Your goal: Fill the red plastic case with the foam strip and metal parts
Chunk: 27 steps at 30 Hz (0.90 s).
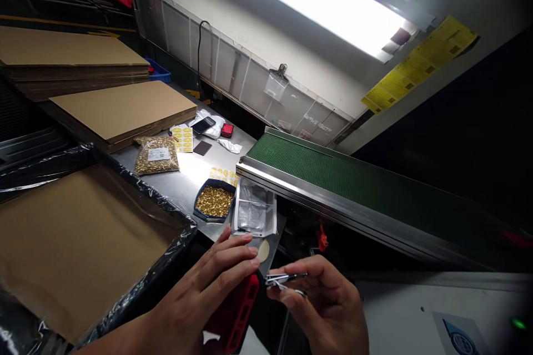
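Small gold pieces (214,201) fill the dark-blue angular plastic tray (208,217), with a white divided plastic box (272,215) and a ribbed green conveyor belt (316,163) to its right. Beyond the tray lie a gold-filled clear bag (157,165) and a white sheet (183,138) patterned with yellow round stickers; nearer than the tray are a silver metal clipper (283,277) and a red plastic object (242,316).

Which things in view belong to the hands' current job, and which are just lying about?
Likely in the job:
silver metal clipper-like tool, held in the right hand
left hand, fingertips near that tool

Likely just lying about:
dark-blue plastic tray of small gold-coloured pieces
clear plastic bag of similar pieces
black rectangular phone

Red hard-edged object by the left hand: unclear.
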Motion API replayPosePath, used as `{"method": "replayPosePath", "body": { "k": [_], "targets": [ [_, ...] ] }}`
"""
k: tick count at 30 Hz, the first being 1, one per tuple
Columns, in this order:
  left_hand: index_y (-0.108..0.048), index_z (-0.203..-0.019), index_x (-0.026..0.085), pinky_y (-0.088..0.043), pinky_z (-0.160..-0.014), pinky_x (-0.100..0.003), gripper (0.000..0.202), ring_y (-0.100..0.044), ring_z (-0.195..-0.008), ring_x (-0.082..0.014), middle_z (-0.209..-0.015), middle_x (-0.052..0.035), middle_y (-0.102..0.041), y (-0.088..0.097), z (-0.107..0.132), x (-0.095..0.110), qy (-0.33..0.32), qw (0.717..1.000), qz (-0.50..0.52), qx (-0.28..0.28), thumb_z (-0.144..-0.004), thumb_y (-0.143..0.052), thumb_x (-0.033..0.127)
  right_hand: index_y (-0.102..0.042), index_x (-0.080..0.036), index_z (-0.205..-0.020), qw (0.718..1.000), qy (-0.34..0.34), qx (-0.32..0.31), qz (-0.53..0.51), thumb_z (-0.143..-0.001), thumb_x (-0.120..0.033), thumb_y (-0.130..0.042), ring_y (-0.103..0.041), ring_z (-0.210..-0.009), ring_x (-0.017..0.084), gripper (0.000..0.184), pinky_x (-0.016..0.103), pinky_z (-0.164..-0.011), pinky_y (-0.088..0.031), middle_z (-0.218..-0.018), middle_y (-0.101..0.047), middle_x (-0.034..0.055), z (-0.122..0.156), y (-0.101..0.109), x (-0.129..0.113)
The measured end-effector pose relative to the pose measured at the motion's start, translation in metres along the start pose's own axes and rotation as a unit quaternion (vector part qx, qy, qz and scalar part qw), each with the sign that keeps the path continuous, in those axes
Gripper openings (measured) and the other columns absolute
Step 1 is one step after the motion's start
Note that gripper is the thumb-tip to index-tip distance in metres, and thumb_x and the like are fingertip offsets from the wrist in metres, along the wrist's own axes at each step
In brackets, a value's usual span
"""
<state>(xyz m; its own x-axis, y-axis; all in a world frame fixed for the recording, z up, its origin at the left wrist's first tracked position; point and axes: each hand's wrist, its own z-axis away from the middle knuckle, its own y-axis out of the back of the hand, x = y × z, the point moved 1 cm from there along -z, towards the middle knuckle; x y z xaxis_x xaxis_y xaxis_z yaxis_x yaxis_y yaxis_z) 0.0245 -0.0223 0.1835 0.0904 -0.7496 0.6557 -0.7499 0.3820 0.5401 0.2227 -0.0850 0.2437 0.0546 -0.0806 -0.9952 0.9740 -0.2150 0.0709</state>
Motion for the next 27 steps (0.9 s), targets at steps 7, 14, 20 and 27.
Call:
{"method": "replayPosePath", "body": {
  "k": [7,14,20,27],
  "targets": [
    [-0.035,-0.145,0.015,-0.023,-0.122,-0.048,0.068,-0.027,-0.142,-0.0285,-0.148,-0.0078,-0.037,-0.001,0.003,0.002,-0.004,1.000,0.004,0.000,-0.081,-0.058,0.010,-0.069,-0.018,-0.089,0.999,0.015,0.014,0.028,-0.078,-0.034,-0.076,-0.070,-0.074,0.016,0.020,0.020,-0.070,-0.060,-0.086,-0.072,0.0077,0.003,-0.003,-0.001],
    [-0.035,-0.145,0.018,-0.030,-0.120,-0.046,0.079,-0.033,-0.139,-0.0306,-0.148,-0.0097,-0.034,-0.004,0.011,0.000,0.047,0.996,0.072,-0.002,-0.072,-0.064,0.009,-0.063,-0.018,-0.096,0.993,0.023,0.095,0.073,-0.081,-0.035,-0.074,-0.071,-0.071,0.016,0.026,0.017,-0.066,-0.059,-0.080,-0.072,0.0072,-0.003,0.015,0.005],
    [-0.033,-0.146,0.019,-0.033,-0.119,-0.045,0.080,-0.031,-0.140,-0.0306,-0.149,-0.0098,-0.033,-0.002,0.013,-0.001,0.054,0.994,0.092,-0.004,-0.073,-0.066,0.008,-0.066,-0.020,-0.095,0.999,0.040,0.016,0.032,-0.081,-0.034,-0.074,-0.070,-0.075,0.014,0.021,0.019,-0.073,-0.058,-0.089,-0.072,0.0058,0.006,0.000,-0.003],
    [-0.033,-0.146,0.018,-0.031,-0.119,-0.048,0.078,-0.034,-0.138,-0.0304,-0.147,-0.0102,-0.035,0.002,0.012,-0.001,0.029,0.997,0.075,-0.015,-0.076,-0.069,0.013,-0.067,-0.021,-0.094,1.000,0.009,-0.010,0.014,-0.079,-0.034,-0.076,-0.070,-0.078,0.018,0.022,0.029,-0.076,-0.061,-0.090,-0.071,0.0064,0.006,-0.005,0.000]
  ]
}}
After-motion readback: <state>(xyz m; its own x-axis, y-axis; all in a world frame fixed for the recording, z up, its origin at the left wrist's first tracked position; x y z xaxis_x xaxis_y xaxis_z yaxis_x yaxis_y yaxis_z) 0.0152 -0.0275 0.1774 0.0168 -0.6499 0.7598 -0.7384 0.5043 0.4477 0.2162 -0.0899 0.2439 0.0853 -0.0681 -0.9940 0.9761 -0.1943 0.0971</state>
